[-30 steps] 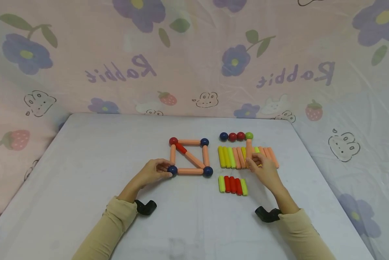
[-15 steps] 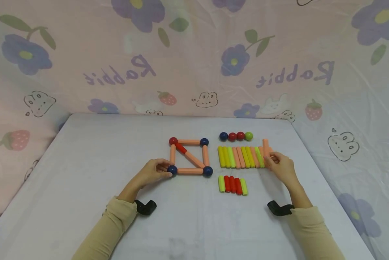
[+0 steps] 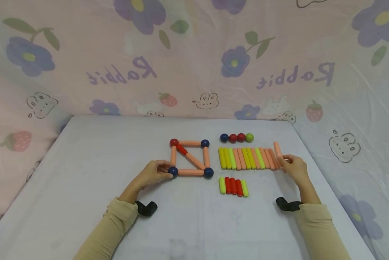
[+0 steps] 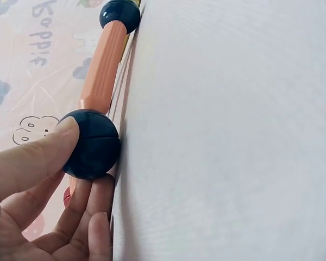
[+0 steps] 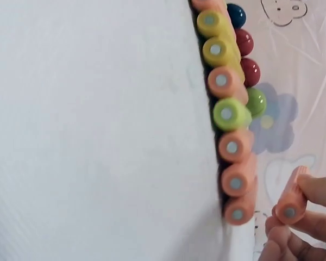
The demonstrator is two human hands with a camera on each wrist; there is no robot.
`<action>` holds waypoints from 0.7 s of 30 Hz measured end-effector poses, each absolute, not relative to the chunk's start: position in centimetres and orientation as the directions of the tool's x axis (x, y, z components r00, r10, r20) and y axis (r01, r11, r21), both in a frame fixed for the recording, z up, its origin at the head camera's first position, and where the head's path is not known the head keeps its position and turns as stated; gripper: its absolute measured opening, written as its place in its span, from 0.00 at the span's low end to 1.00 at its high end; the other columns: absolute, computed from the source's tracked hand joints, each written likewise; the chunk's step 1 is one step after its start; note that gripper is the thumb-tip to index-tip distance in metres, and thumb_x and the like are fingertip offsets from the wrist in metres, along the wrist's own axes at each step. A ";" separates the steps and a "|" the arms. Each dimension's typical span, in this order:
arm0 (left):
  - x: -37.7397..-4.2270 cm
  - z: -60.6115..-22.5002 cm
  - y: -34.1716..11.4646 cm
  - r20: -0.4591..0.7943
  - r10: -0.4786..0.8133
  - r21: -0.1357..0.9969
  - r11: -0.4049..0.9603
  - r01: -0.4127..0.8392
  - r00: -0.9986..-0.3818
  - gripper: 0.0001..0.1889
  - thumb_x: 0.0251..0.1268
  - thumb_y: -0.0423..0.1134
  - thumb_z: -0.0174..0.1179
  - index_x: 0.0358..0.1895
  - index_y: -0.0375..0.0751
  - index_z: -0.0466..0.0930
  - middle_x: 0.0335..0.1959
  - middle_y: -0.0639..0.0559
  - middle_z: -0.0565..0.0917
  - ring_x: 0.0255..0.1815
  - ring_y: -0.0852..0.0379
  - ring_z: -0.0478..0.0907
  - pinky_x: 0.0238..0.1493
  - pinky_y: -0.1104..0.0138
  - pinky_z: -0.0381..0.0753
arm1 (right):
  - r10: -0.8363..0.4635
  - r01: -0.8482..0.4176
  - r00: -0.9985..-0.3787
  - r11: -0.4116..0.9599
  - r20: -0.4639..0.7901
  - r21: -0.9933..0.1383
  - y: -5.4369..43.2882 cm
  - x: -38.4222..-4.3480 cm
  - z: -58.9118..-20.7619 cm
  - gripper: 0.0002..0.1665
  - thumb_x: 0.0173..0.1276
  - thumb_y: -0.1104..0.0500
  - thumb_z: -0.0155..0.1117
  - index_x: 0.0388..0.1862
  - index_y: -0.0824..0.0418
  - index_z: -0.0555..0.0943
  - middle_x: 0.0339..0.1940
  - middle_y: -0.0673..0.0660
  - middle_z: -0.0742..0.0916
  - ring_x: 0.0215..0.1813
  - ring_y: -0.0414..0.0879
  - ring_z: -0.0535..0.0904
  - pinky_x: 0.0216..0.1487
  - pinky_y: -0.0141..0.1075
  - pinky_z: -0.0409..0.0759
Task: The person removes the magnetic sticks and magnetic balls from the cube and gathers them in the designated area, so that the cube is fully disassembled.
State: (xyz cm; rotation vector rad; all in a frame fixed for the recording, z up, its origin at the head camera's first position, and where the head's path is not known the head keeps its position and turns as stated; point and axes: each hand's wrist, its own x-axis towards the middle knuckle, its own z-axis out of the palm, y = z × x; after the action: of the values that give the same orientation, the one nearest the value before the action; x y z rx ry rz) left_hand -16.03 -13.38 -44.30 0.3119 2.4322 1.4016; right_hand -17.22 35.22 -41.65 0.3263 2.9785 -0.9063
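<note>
In the head view my left hand (image 3: 153, 172) pinches the blue ball (image 3: 172, 172) at the near left corner of a square frame of peach magnetic rods and balls. A red and peach diagonal (image 3: 194, 160) crosses that frame. The left wrist view has my thumb on the blue ball (image 4: 95, 149), with a peach rod (image 4: 103, 68) joined to it. My right hand (image 3: 293, 169) pinches a loose peach magnetic rod (image 3: 277, 148) by the right end of a row of rods (image 3: 249, 159). In the right wrist view the held rod (image 5: 291, 201) is apart from the row.
Several loose balls (image 3: 241, 137) line up behind the rod row. Short red and yellow-green rods (image 3: 233, 186) lie in front of it. A white cloth (image 3: 194, 224) covers the table, and a patterned curtain (image 3: 194, 61) hangs behind.
My right hand has carried the peach rod rightward, from below the green ball over the row to its right end. My left hand has stayed at the blue ball.
</note>
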 end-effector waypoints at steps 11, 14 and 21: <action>-16.0 -44.3 -13.4 -0.146 0.341 0.864 0.500 0.047 -0.929 0.18 0.60 0.33 0.65 0.54 0.34 0.79 0.48 0.38 0.83 0.47 0.51 0.78 0.52 0.61 0.79 | 0.294 0.350 -0.936 0.766 -0.192 -0.539 36.4 -17.9 -43.2 0.33 0.74 0.48 0.50 0.61 0.77 0.71 0.37 0.70 0.86 0.23 0.36 0.77 0.28 0.27 0.71; -16.0 -44.2 -13.4 -0.148 0.340 0.866 0.499 0.045 -0.929 0.18 0.60 0.33 0.65 0.54 0.34 0.79 0.48 0.38 0.83 0.47 0.51 0.78 0.51 0.61 0.79 | 0.296 0.349 -0.937 0.750 -0.187 -0.561 36.5 -18.0 -43.5 0.33 0.74 0.48 0.52 0.60 0.78 0.71 0.31 0.66 0.86 0.20 0.31 0.75 0.25 0.26 0.72; -15.9 -44.3 -13.4 -0.152 0.343 0.869 0.493 0.040 -0.927 0.18 0.60 0.33 0.65 0.54 0.34 0.79 0.48 0.38 0.83 0.47 0.51 0.78 0.51 0.62 0.79 | 0.293 0.356 -0.934 0.752 -0.203 -0.555 36.7 -18.1 -43.5 0.31 0.73 0.48 0.53 0.58 0.76 0.72 0.28 0.59 0.85 0.20 0.32 0.75 0.26 0.27 0.72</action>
State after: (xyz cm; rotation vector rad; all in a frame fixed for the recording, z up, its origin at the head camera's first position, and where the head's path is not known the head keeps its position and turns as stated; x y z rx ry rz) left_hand -15.91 -13.41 -44.26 0.3229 2.4369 1.4062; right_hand -18.12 36.70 -43.52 0.5289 2.8430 -0.9329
